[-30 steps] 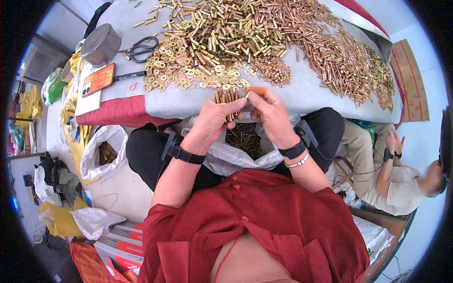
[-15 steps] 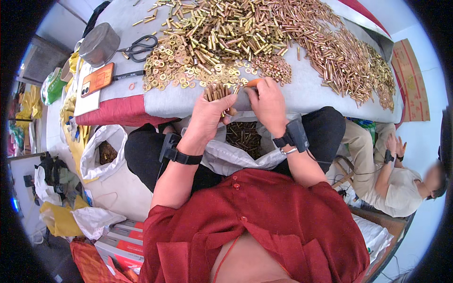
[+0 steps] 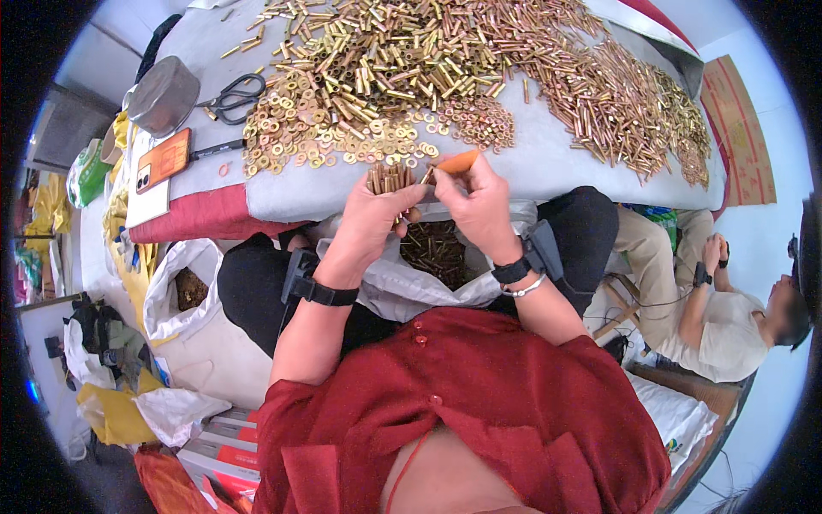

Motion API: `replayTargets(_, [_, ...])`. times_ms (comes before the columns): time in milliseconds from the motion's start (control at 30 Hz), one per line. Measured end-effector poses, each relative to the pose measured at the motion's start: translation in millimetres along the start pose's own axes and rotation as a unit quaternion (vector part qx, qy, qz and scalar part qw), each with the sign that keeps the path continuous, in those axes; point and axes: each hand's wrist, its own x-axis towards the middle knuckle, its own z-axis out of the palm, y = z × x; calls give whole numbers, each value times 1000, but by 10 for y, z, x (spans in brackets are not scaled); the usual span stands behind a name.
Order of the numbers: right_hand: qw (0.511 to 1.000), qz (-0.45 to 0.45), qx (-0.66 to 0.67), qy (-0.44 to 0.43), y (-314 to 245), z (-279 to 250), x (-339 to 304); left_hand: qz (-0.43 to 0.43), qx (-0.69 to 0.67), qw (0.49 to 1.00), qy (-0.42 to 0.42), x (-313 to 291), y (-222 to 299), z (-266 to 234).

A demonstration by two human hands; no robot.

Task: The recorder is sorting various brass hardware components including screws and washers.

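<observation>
My left hand [image 3: 364,224] is closed round an upright bunch of short brass-coloured metal rods [image 3: 389,178], just off the table's near edge. Close beside the bunch, my right hand [image 3: 479,207] pinches a single small metal rod [image 3: 427,175] between thumb and finger. An orange piece [image 3: 460,161] covers or lies against its index finger; which of these, I cannot tell. Beyond the hands lie flat washers [image 3: 295,124], small nuts [image 3: 490,120] and a large heap of brass-coloured tubes [image 3: 402,64]. Thinner rods [image 3: 616,111] spread to the right.
Below my hands, a white sack [image 3: 385,289] between my knees holds metal parts [image 3: 434,253]. Scissors [image 3: 235,98], a metal bowl [image 3: 164,96], a phone [image 3: 163,161] and a black pen [image 3: 216,149] are at left. Another white sack [image 3: 181,300] stands lower left. A person [image 3: 732,334] sits at right.
My right hand has turned so that more of the orange piece shows, and its pinched fingers sit nearer the bunch. The whole view has shifted slightly. My left hand still grips the rods.
</observation>
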Motion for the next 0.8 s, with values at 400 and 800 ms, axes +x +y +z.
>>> replayTargets(400, [956, -215, -201, -4, -17, -196, -94, -19, -3, 1000, -22, 46, -71, 14])
replayTargets(800, [850, -159, -502, 9, 301, -455, 505, 12, 19, 999, 46, 74, -56, 5])
